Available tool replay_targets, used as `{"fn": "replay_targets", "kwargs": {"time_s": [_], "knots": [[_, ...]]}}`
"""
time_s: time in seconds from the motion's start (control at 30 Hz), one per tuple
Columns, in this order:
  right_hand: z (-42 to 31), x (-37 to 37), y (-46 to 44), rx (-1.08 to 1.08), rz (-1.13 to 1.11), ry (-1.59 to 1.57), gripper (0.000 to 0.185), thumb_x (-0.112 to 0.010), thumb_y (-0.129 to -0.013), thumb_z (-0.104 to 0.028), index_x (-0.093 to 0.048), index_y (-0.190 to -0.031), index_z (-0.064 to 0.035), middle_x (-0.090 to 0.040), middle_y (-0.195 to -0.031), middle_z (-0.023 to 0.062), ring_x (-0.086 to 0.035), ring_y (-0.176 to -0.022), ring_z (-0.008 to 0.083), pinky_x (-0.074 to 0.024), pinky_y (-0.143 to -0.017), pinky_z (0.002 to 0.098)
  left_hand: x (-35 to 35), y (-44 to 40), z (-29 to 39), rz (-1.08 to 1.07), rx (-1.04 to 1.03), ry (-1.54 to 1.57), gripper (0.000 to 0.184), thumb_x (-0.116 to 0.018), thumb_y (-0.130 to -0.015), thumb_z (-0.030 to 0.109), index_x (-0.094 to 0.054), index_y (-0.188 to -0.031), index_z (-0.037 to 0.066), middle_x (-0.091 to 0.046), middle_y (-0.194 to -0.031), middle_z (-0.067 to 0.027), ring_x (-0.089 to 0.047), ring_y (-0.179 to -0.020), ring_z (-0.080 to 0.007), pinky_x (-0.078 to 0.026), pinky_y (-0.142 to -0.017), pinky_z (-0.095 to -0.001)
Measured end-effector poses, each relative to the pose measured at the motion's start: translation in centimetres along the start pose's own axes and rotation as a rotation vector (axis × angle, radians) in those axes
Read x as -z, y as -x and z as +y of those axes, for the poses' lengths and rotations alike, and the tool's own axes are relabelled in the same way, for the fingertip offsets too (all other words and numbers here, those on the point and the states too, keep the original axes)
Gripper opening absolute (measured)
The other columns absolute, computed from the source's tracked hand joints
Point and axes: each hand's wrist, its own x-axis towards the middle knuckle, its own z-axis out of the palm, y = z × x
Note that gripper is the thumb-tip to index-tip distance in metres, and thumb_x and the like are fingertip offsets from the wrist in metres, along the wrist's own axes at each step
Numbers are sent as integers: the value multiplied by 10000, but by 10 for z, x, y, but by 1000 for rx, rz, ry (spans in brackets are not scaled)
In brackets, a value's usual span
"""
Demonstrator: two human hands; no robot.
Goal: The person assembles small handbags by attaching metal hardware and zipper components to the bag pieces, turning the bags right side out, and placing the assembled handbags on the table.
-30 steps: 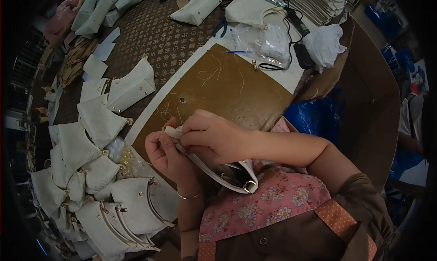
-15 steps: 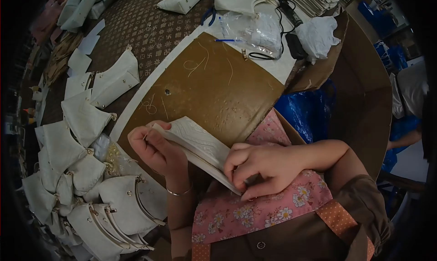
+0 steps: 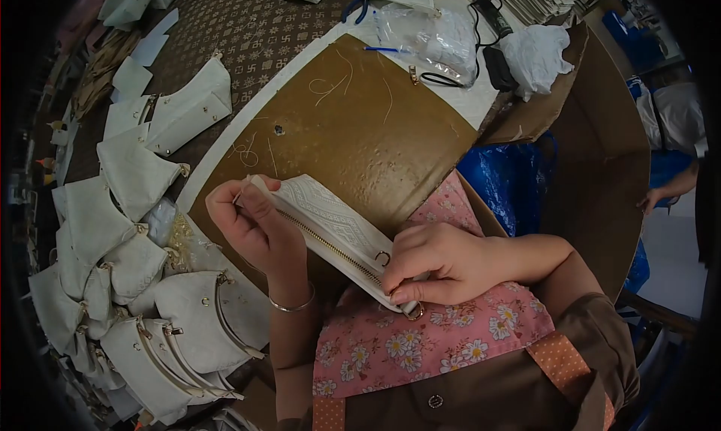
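Between my hands I see a white embossed bag [image 3: 342, 217] with a gold zipper [image 3: 330, 248] running along its upper edge. My left hand [image 3: 255, 220] is closed on the bag's far left end, thumb on top. At the near right end, my right hand [image 3: 432, 264] pinches the bag's edge beside the zipper. A gold ring [image 3: 415, 311] shows at that corner, just below my right fingertips. The bag is tilted, its left end higher in view, over the brown board and the pink floral apron [image 3: 443, 348].
Several white bags [image 3: 191, 303] are heaped at the left. A brown board [image 3: 330, 130] with loose threads lies ahead. Beyond it are clear plastic packaging [image 3: 428, 40] and blue-handled pliers [image 3: 354, 9]. An open cardboard box [image 3: 601, 160] stands at right; another person's hand [image 3: 665, 190] is past it.
My right hand has shifted slightly right and up, uncovering the gold ring at the bag's corner. The bag has turned so its zipper shows more. The camera view has shifted slightly.
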Motion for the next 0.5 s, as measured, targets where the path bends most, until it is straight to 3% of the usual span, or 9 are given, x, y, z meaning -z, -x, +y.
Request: {"fn": "replay_targets", "kwargs": {"time_s": [0.27,0.4,0.47,0.5], "knots": [[-1,-7,2,134,-27,-34,111,-644,-823,-123,-581,-807,-33,-578,-717,117,-564,-697,307,-442,-607,389,1,3,-11,29,-62,-127,72,-389,-966,73,-398,-913,24,-374,-869,-74,-467,-718,-170,-427,-680,-285],[11,-15,2,173,42,-8,148,-636,-833,-121,-566,-753,-18,-564,-661,93,-569,-657,276,-439,-594,373,10,0,-21,-39,66,114,69,-380,-967,88,-412,-953,28,-376,-870,-67,-463,-750,-173,-418,-710,-298],[26,-15,8,87,-90,-108,190,-637,-837,-133,-598,-995,-36,-600,-877,120,-577,-759,217,-454,-613,339,9,-2,-16,-6,285,330,89,-390,-956,92,-433,-1015,40,-402,-894,-61,-453,-792,-170,-415,-723,-324],[29,-17,9,75,-97,-121,215,-638,-836,-136,-584,-1019,-37,-592,-901,125,-574,-776,219,-455,-624,340,10,1,-14,57,532,641,215,-552,-911,176,-462,-1066,58,-491,-957,-78,-484,-910,-168,-410,-809,-334]]}}
